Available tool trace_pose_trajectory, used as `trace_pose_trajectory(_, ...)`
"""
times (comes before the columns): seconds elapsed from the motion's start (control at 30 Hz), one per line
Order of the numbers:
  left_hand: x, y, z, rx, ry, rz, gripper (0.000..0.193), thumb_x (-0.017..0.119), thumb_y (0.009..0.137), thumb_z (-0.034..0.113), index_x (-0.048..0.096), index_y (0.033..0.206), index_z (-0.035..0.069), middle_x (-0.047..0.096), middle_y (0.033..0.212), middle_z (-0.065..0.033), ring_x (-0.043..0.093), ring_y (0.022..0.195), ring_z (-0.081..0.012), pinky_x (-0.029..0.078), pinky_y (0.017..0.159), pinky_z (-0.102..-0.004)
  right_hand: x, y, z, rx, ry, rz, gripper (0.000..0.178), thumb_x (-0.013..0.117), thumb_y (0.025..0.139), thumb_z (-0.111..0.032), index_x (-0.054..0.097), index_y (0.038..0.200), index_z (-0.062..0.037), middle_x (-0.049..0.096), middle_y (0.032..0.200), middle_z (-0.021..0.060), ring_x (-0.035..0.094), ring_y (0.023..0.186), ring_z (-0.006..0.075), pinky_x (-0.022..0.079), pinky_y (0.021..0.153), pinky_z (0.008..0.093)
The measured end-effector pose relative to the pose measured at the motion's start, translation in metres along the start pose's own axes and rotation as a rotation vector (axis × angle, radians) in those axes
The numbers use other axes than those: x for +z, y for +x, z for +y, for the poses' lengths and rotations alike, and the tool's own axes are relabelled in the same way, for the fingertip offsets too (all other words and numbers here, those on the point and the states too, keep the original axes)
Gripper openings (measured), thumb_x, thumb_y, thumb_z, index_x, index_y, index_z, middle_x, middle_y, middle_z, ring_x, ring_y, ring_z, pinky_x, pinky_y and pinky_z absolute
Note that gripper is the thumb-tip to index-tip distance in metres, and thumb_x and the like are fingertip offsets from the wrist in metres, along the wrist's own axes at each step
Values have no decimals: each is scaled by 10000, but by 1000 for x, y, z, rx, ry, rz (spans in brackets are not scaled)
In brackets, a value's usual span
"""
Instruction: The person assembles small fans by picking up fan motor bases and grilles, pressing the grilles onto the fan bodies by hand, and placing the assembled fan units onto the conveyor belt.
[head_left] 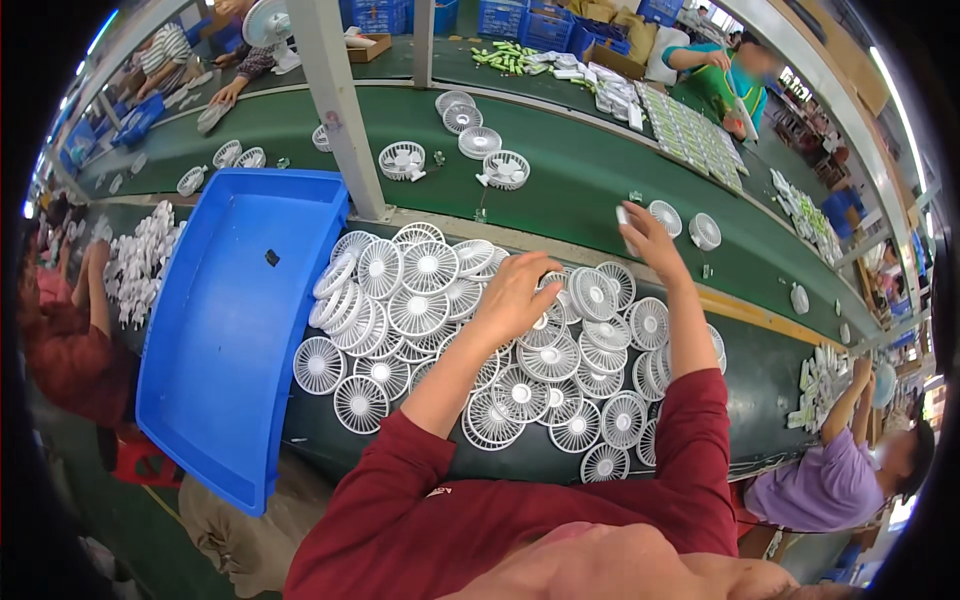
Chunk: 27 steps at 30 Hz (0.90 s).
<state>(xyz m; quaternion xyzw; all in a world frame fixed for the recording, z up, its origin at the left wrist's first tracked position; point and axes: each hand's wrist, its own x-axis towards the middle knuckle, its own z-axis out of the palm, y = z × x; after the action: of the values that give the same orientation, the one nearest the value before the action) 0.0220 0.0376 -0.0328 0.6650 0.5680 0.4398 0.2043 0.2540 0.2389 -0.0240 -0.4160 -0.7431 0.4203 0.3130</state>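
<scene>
A large heap of round white fan grilles (418,312) covers the dark work surface in front of me. My left hand (512,298) reaches over the middle of this heap, its fingers bent and the thumb apart from them. It is right above the grilles, and I see nothing held in it. Farther right, my right hand (652,243) is out at the green conveyor belt (575,178), closed on a white fan part (627,228) seen nearly edge-on. Its fingers hide some of that part. Beside this hand, two white fan heads (685,226) lie on the belt.
A blue tray (235,290) stands left of the heap, with a small black piece (271,258) in it. A grey metal post (338,110) rises behind the tray. More fan heads (478,142) lie along the belt. Co-workers (835,470) sit at both sides and across.
</scene>
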Motion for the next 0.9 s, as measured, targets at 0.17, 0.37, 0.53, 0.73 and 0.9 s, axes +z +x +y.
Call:
trace_pose_trajectory(0.17, -6, 2, 6, 25, -43, 16, 346, 583, 896, 294, 612, 1150, 62, 544, 1270, -202, 479, 1198, -362, 367, 1019, -432, 62, 62, -26, -347, -348, 34, 612, 717, 763, -295, 520, 1291, -56, 595, 1205, 196, 586, 1099, 326, 447, 954, 381)
trace_pose_trajectory(0.37, -8, 1, 5, 51, -58, 97, 296, 612, 863, 220, 627, 1091, 33, 575, 1201, -214, 514, 1119, -398, 402, 976, -447, 129, 130, -38, -567, -639, 87, 590, 714, 767, -290, 524, 1282, -75, 585, 1224, 177, 547, 1145, 351, 425, 986, 396)
trace_pose_trajectory(0.53, -5, 3, -2, 46, -45, 86, 322, 597, 875, 253, 604, 1138, 66, 551, 1247, -190, 495, 1154, -380, 393, 992, -442, 160, 151, 1, -439, -704, 45, 685, 744, 738, -417, 484, 1336, -209, 421, 1363, 238, 426, 1241, 409, 362, 1032, 476)
trace_pose_trajectory(0.73, -8, 0, -3, 21, -37, 82, 334, 592, 885, 272, 593, 1157, 79, 539, 1269, -167, 491, 1153, -367, 393, 991, -433, 143, 134, -12, -371, -597, -34, 636, 743, 743, -407, 542, 1288, -148, 535, 1249, 237, 526, 1154, 376, 435, 971, 433)
trace_pose_trajectory(0.9, -1, 3, -4, -100, -53, 159, 524, 563, 912, 295, 453, 1298, -42, 469, 1333, -245, 437, 1241, -397, 350, 1045, -445, 137, 86, -42, -90, 6, -119, 596, 677, 842, -364, 499, 1310, -41, 572, 1237, 194, 611, 1042, 271, 490, 886, 368)
